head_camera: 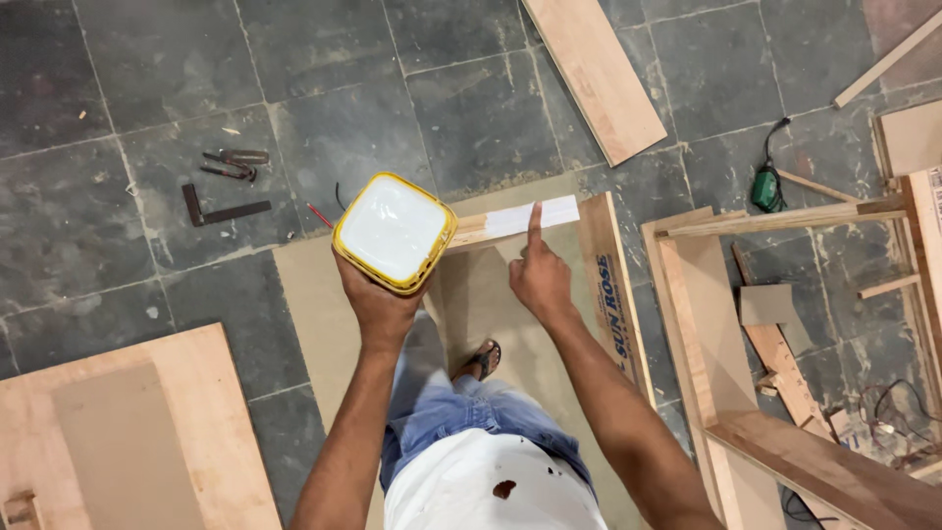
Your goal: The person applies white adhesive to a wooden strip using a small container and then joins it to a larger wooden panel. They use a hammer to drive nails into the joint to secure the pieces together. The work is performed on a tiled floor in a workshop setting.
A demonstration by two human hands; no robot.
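Your left hand [378, 304] cups the square yellow tub [394, 233] of white glue from below, held level over the floor. Your right hand [540, 280] is curled, index out, tip on the glue-coated wood edge [518, 218]. Keep strokes thin & even, w/ tub flat. Smooth ply panels [123, 432], rough grey stone floor [147, 79], steel try square [221, 209] lying nearby.
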